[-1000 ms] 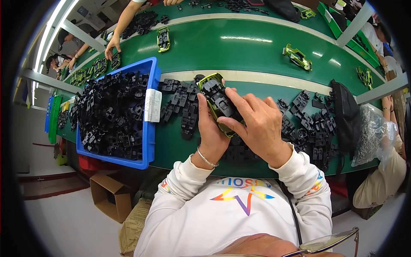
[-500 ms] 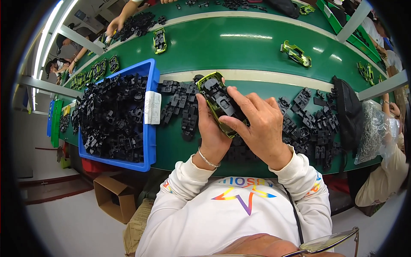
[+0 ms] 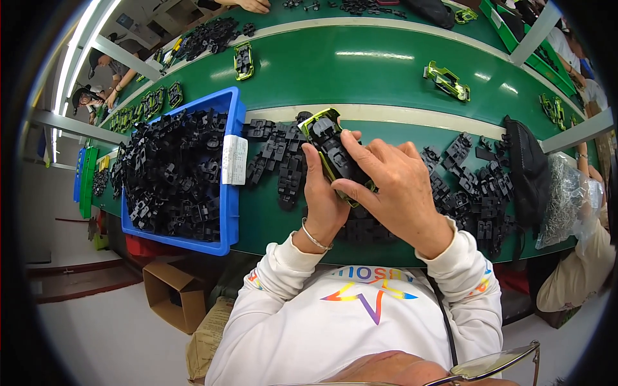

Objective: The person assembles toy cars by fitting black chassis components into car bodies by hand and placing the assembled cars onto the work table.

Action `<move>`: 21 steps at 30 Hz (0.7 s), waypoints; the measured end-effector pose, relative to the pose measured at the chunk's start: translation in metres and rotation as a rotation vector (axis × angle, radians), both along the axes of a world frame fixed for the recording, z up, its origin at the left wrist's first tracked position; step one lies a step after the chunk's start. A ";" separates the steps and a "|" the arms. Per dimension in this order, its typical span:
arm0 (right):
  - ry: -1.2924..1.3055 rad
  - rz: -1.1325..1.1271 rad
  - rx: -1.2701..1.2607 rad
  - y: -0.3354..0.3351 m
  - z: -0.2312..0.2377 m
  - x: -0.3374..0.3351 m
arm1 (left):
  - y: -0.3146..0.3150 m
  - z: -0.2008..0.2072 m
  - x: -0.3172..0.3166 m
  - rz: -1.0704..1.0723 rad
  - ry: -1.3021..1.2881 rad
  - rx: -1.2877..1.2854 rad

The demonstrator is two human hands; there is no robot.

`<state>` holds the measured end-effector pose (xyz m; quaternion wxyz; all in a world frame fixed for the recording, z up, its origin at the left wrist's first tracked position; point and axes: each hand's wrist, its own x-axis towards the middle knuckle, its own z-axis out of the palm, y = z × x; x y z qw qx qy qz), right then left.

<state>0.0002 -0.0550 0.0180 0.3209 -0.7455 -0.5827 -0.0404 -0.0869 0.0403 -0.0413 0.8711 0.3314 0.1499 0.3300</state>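
In front of my chest, a lime-green toy car shell (image 3: 320, 122) with a black plastic insert (image 3: 339, 154) in it is held tilted above the table, its inner side up. My left hand (image 3: 325, 204) wraps round the shell from below and the left, thumb along its edge. My right hand (image 3: 405, 186) grips it from the right, with forefinger and thumb against the black insert and the shell's edge. Loose black plastic inserts (image 3: 290, 174) lie to the left behind the shell. More black inserts (image 3: 460, 193) are spread to the right of my right hand.
A blue bin (image 3: 234, 222) heaped with black parts stands at the left. Green car shells (image 3: 446, 80) rest on the green table (image 3: 322, 64) beyond a pale rail (image 3: 399, 114). A black bag (image 3: 524, 170) and a clear bag of small metal pieces (image 3: 557, 199) are at the right.
My right hand and forearm have shifted slightly, both hands still gripping the shell. At the upper left, a co-worker's arm has withdrawn from the pile of black parts.
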 end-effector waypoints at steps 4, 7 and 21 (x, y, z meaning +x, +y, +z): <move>0.002 0.083 -0.124 -0.005 0.012 0.008 | 0.003 -0.003 -0.002 -0.047 0.008 0.008; -0.084 0.100 -0.186 -0.005 0.014 0.009 | 0.004 -0.011 -0.002 -0.066 0.020 0.033; -0.523 0.071 -0.353 -0.005 0.019 0.006 | 0.000 -0.001 0.005 -0.053 0.109 0.150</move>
